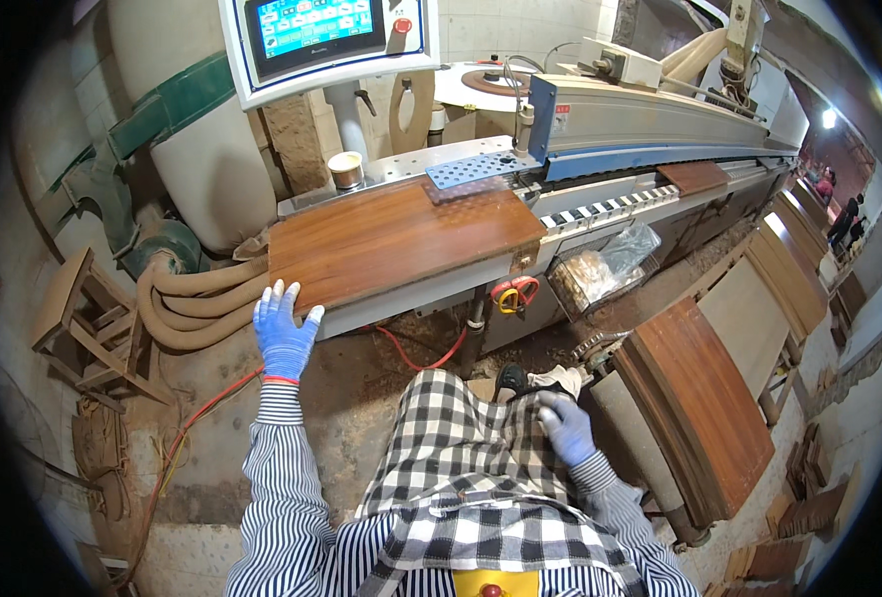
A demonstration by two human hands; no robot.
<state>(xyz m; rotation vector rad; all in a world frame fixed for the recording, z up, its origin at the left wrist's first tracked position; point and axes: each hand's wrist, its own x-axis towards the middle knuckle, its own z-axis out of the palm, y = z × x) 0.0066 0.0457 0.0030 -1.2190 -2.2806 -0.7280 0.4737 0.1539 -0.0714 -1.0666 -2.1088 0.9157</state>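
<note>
A brown wood-grain panel [401, 244] lies flat on the left end of a long machine. My left hand [287, 333], in a blue glove with white fingertips, rests at the panel's near left corner. Its fingers point forward and the thumb is spread apart. My right hand [566, 430], also gloved, hangs by the right side of my checked apron [441, 428]. Its fingers are loosely bent, and I see nothing in them. To its right, another wood-grain panel [704, 398] tops a stack on a roller stand.
A control screen [316, 28] stands over the machine's left end. Scissors [513, 295] with red and yellow handles hang at its front beside a wire basket [605, 269]. Thick hoses [197, 303] and a wooden stool [88, 323] are at left. A red air hose [202, 410] crosses the floor.
</note>
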